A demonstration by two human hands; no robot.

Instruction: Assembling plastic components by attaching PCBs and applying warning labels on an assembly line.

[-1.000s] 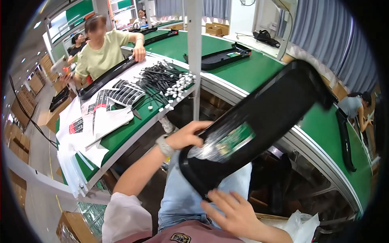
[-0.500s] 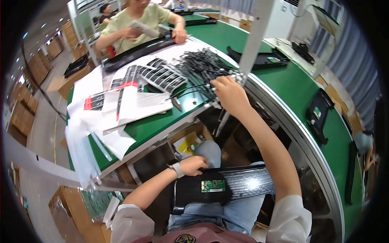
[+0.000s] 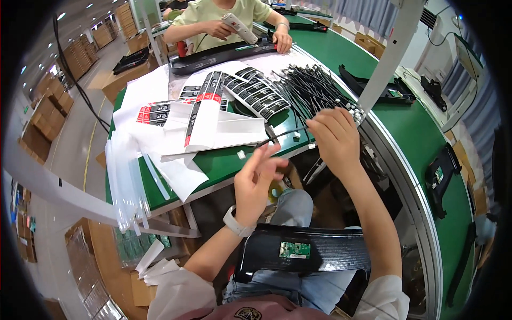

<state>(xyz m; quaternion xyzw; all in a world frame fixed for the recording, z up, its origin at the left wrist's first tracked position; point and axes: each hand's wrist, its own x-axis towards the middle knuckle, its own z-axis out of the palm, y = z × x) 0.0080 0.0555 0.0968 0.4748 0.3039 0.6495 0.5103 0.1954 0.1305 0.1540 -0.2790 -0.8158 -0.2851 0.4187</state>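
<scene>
A thin black cable (image 3: 289,132) is pinched in the fingertips of my right hand (image 3: 336,140), above the front edge of the green table. My left hand (image 3: 255,184) is raised just below the cable's other end, fingers apart; whether a fingertip touches the cable is hard to tell. Across my lap lies a long black plastic housing (image 3: 330,252) with a small green circuit board (image 3: 295,250) on it. Beyond my right hand spreads a pile of black cables (image 3: 312,88) with white connectors.
Sheets of black and red labels (image 3: 205,101) lie on the green table (image 3: 234,169). Clear plastic strips (image 3: 125,184) hang over its left edge. A metal post (image 3: 386,58) rises beside the cable pile. Opposite, a person (image 3: 221,21) handles another black housing (image 3: 224,56).
My left hand has left the housing on my lap and come up to the cable. My right hand has drawn a cable away from the pile. The view has shifted left.
</scene>
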